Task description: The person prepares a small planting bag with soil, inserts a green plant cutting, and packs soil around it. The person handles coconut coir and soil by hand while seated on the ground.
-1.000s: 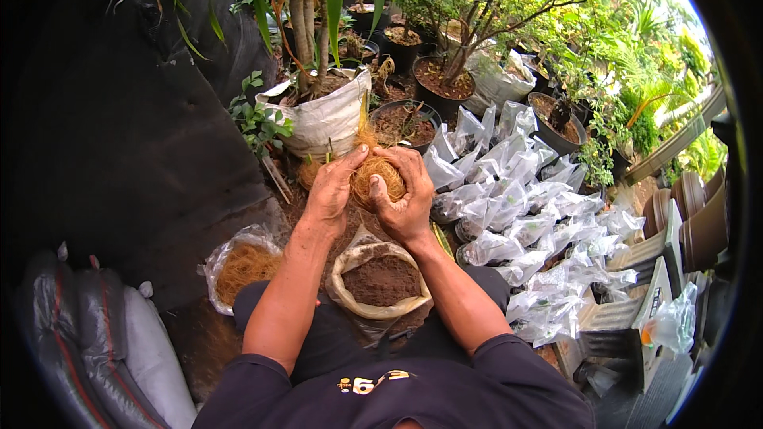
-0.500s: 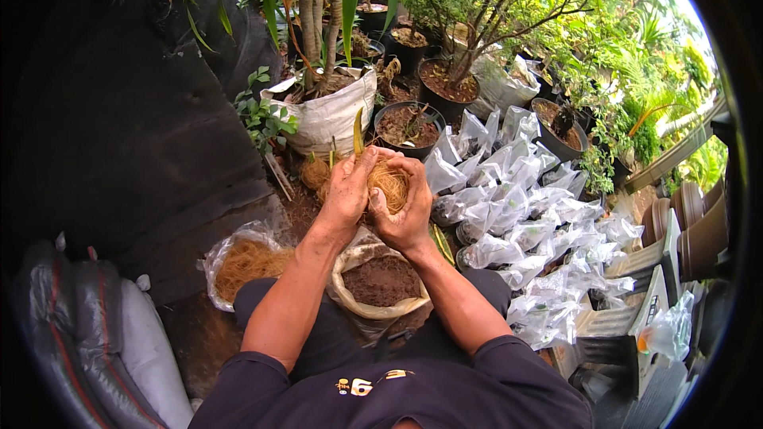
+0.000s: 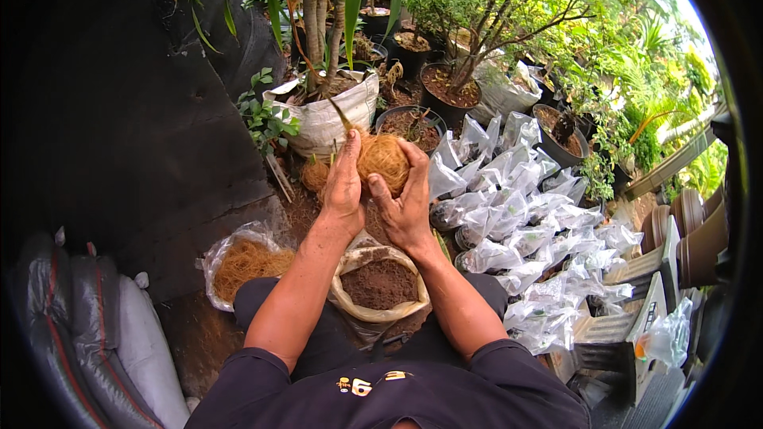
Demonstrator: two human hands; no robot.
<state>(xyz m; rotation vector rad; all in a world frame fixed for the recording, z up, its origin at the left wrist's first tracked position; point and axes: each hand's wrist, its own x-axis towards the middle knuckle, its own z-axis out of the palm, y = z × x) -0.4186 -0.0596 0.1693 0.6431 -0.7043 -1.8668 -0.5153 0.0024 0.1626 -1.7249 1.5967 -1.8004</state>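
Note:
A ball of brown coconut fibre (image 3: 384,162) is held between my two hands, with a narrow leaf (image 3: 340,113) sticking out at its upper left. My left hand (image 3: 344,183) presses its palm and fingers along the ball's left side. My right hand (image 3: 405,205) cups the right side, its thumb across the lower front. Below them stands an opened bag of dark soil (image 3: 380,284), between my knees. Loose fibre (image 3: 248,267) fills a clear plastic bag to its left. Another fibre ball (image 3: 315,175) sits on the ground just beyond my left hand.
Many clear plastic bags with small plants (image 3: 517,222) stand in rows at the right. Potted plants (image 3: 449,86) and a white sack planter (image 3: 338,115) line the far side. Filled sacks (image 3: 95,334) lie at the left; brown pots (image 3: 703,246) and wooden slats (image 3: 640,334) are at the right.
The fibre ball has turned in my hands and shows a rounder side. Its leaf now tilts to the left. My left fingers have straightened along its side.

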